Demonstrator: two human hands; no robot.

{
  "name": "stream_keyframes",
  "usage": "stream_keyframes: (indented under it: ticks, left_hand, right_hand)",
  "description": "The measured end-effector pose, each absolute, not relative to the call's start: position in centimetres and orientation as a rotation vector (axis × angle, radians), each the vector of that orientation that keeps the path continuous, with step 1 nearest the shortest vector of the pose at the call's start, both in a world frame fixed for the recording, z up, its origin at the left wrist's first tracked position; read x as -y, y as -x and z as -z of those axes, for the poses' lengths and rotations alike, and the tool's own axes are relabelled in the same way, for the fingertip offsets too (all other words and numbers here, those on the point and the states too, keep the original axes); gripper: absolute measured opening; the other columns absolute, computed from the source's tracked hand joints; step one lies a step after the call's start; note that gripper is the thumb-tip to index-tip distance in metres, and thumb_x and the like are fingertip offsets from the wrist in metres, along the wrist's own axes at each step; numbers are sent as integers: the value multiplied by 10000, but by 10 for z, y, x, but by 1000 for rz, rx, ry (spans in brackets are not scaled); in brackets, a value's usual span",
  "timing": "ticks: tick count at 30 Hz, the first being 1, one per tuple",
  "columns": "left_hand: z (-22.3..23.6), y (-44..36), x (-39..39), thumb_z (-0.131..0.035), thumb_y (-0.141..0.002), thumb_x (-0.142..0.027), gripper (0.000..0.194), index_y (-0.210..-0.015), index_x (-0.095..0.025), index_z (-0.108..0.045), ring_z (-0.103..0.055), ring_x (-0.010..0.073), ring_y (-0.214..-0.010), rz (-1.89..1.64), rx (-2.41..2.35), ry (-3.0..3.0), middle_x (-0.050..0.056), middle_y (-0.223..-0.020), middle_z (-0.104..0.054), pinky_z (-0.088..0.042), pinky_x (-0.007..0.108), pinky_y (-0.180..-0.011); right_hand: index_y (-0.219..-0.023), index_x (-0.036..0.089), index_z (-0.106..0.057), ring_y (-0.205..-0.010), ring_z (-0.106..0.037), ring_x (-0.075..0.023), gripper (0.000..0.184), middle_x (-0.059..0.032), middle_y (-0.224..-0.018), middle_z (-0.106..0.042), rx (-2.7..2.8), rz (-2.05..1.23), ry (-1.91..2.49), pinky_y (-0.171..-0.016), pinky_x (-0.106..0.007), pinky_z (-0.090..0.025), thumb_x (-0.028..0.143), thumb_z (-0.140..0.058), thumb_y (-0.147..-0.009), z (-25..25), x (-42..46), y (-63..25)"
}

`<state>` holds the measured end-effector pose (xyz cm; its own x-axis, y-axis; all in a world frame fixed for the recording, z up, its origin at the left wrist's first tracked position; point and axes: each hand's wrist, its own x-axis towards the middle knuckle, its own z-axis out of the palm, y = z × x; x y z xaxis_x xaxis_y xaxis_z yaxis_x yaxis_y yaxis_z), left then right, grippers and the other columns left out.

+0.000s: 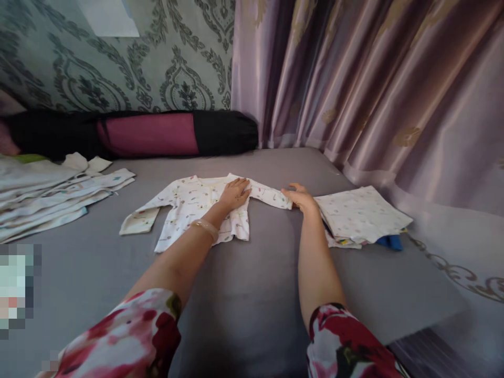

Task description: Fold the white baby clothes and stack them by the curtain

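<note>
A small white baby shirt with a scattered print lies spread out on the grey bed sheet. My left hand rests flat on its upper right part, near the shoulder, fingers stretched out. At the end of the right sleeve, my right hand pinches the cuff between thumb and fingers, and the sleeve is drawn out straight to the side. The other sleeve lies slanted down to the left. Just beyond my right hand sits a stack of folded clothes, with a white printed piece on top and a bit of blue underneath.
White clothes are piled at the left. A black and maroon bolster lies along the patterned wall. Purple curtains hang at the back right. A blurred patch covers something at the left edge.
</note>
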<state>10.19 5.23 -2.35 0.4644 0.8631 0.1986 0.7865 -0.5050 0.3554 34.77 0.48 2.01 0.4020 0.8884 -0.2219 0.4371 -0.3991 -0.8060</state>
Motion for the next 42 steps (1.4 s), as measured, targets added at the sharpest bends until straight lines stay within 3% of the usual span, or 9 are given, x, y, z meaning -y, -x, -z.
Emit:
stream_keyframes:
  ticks: [3, 9, 14, 22, 35, 39, 42]
  left_hand:
    - [25, -101, -53, -386, -944, -417, 497, -1374, -193, -497, -347, 273, -1388, -571, -1438, -2511, 96, -1495, -428, -296, 472, -1136]
    - [27, -99, -55, -399, -942, -380, 422, -1268, -198, -596, -433, 224, -1309, -747, -1336, -2490, 65, -1375, -563, -331, 412, -1124]
    - [19, -102, -49, -399, -934, -489, 529, -1374, -218, -511, -313, 298, -1403, -515, -1405, -2479, 41, -1494, -440, -257, 468, -1155]
    - [8, -108, -49, -325, -865, -727, 792, -1468, -217, -373, -226, 351, -1442, -246, -1468, -2491, 96, -1570, -293, -200, 520, -1153]
    - [-15, -115, -61, -383, -693, -867, 1056, -1514, -222, -225, -107, 413, -1442, 99, -1442, -2404, 134, -1612, -126, -142, 556, -1135]
    - [-14, -117, -66, -436, -682, -837, 1050, -1511, -224, -236, -116, 430, -1429, 109, -1458, -2399, 131, -1609, -138, -144, 571, -1126]
    - [-13, -119, -67, -529, -711, -713, 969, -1508, -242, -244, -159, 404, -1424, 109, -1474, -2408, 119, -1600, -172, -174, 553, -1124]
  right_hand:
    - [-1335, 159, -537, -617, -586, -122, 630, -38, -857, -683, 1256, -888, 1991, -587, -217, -453, 143, -621, -710, -25, -1, -346]
    - [-1068, 144, -717, -730, -621, -137, 428, -36, -869, -702, 1290, -656, 1851, -685, -218, -469, 99, -466, -724, -24, -7, -353]
    - [-1000, 158, -749, -865, -655, -166, 388, -63, -957, -723, 1373, -602, 2033, -810, -257, -480, 73, -433, -793, -11, -11, -359]
    - [-1168, 134, -687, -1154, -591, -225, 438, -131, -1236, -640, 1510, -428, 2272, -978, -286, -427, 14, -431, -834, -14, -5, -348]
    - [-1103, 92, -645, -1237, -452, -311, 309, -215, -1253, -555, 1448, -132, 2518, -994, -434, -359, 64, -441, -873, -18, 2, -317]
    - [-1223, 108, -574, -1290, -422, -288, 349, -206, -1358, -499, 1592, -80, 2242, -1033, -437, -325, 145, -367, -944, -21, -2, -297]
    - [-1340, 141, -497, -1326, -415, -224, 423, -146, -1405, -501, 1918, -332, 1875, -1100, -392, -279, 259, -267, -1006, -21, -8, -268]
